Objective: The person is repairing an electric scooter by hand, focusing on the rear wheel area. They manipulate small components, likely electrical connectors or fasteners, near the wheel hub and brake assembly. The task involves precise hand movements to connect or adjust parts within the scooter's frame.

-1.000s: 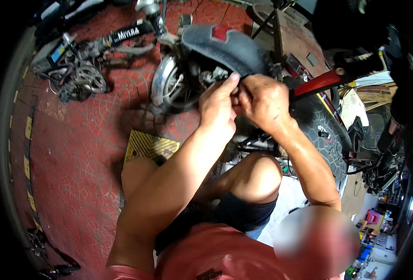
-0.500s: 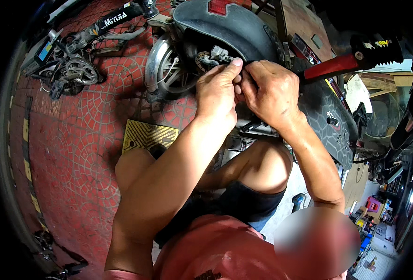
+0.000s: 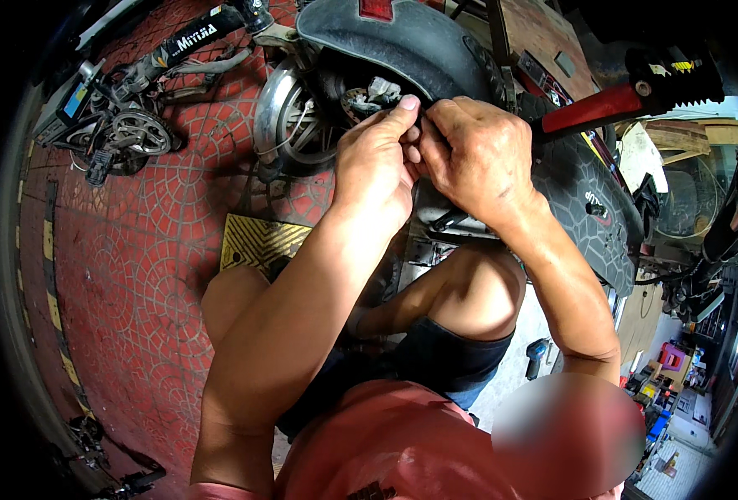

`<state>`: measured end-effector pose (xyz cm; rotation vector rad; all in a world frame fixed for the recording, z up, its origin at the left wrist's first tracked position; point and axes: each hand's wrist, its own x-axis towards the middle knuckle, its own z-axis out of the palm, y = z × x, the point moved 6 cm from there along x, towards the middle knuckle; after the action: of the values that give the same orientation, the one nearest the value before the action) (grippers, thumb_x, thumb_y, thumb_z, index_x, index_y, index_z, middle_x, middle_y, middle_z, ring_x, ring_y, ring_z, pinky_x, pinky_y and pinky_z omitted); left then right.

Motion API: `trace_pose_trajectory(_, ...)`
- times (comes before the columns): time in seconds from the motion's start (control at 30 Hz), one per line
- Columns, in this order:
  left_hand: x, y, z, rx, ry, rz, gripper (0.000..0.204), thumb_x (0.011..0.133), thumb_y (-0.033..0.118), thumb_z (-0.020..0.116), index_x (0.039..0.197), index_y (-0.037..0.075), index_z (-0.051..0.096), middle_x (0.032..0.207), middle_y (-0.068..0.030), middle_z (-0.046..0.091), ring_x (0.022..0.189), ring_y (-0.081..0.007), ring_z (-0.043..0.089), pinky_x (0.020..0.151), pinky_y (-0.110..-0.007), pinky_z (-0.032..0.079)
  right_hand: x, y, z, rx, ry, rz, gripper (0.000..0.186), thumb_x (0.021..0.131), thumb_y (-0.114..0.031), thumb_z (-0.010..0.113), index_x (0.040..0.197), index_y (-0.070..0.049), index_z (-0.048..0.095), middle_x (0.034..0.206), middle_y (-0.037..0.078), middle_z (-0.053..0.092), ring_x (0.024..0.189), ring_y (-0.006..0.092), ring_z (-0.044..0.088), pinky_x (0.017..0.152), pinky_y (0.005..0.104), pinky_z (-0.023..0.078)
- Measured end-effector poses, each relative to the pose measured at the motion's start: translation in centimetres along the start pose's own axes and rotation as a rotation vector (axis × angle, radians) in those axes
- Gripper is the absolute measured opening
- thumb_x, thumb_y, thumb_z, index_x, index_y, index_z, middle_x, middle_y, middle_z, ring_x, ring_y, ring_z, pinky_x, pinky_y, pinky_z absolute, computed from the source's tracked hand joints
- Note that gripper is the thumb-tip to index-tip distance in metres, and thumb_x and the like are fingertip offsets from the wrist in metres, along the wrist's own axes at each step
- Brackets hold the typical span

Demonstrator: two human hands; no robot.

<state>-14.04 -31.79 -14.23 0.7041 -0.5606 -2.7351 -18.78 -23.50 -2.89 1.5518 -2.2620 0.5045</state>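
Both of my hands meet in front of a dark grey fender (image 3: pixel 410 42) with a red reflector (image 3: pixel 375 8) on it. My left hand (image 3: pixel 375 158) has its thumb up against its curled fingers. My right hand (image 3: pixel 479 154) is closed beside it, knuckles up, its fingertips close to the left ones. Whatever they pinch is too small or hidden to make out. Just beyond my left hand shows a disc brake with a pale caliper (image 3: pixel 383 89). Left of that stands a small spoked wheel (image 3: pixel 298 125) under a silvery mudguard (image 3: pixel 267 108).
On the left, a folded bike frame (image 3: pixel 194 42) with a crank (image 3: pixel 142 132) lies on red patterned tiles (image 3: pixel 135 267). A yellow ridged plate (image 3: pixel 260 240) is by my knee. A red bar (image 3: pixel 594 112) with black grip juts in at right. A cordless tool (image 3: pixel 537 354) lies near my thigh.
My view has shifted slightly. Both hands stay together near the fender, with the left hand a little further to the left and its wrist slightly apart from the right.
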Motion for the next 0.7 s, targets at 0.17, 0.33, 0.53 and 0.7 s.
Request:
trace_pose_trajectory(0.17, 0.2, -0.1, -0.2, -0.036, -0.064, -0.003, 0.014, 0.107, 0.02, 0.071, 0.098, 0.009, 0.07, 0.092, 0.0004, 0.066, 0.085, -0.0124, 0.06, 0.083, -0.03, 0.052, 0.1, 0.0, 0.0, -0.002, -0.007, 0.002, 0.02, 0.087, -0.021, 0.075, 0.08, -0.007, 0.063, 0.075, 0.012, 0.066, 0.07, 0.035, 0.07, 0.062, 0.0467, 0.055)
trace_pose_trajectory(0.33, 0.5, -0.3, -0.1, 0.047, -0.012, 0.069, 0.016, 0.107, 0.018, 0.071, 0.094, 0.009, 0.069, 0.087, 0.0009, 0.064, 0.074, -0.0119, 0.057, 0.07, -0.03, 0.05, -0.1, 1.0, 0.6, 0.007, -0.024, 0.009, 0.019, 0.086, -0.021, 0.075, 0.081, -0.007, 0.064, 0.075, 0.012, 0.066, 0.07, 0.0356, 0.069, 0.063, 0.0471, 0.056)
trace_pose_trajectory(0.53, 0.4, -0.4, 0.1, 0.063, 0.033, 0.113, 0.018, 0.107, 0.017, 0.072, 0.091, 0.01, 0.068, 0.083, 0.0022, 0.062, 0.068, -0.0101, 0.054, 0.062, -0.027, 0.046, -0.1, 1.1, 0.7, 0.003, -0.038, 0.024, 0.019, 0.087, -0.021, 0.075, 0.08, -0.007, 0.064, 0.076, 0.012, 0.068, 0.071, 0.036, 0.07, 0.063, 0.0477, 0.056)
trace_pose_trajectory(0.7, 0.3, -0.3, 0.5, 0.063, 0.095, 0.138, 0.017, 0.106, 0.016, 0.072, 0.091, 0.01, 0.068, 0.081, 0.0033, 0.061, 0.066, -0.0096, 0.054, 0.06, -0.026, 0.044, 0.1, 1.3, 1.0, 0.023, -0.053, 0.104, 0.02, 0.089, -0.022, 0.074, 0.079, -0.007, 0.065, 0.078, 0.013, 0.071, 0.072, 0.0376, 0.071, 0.063, 0.0489, 0.057)
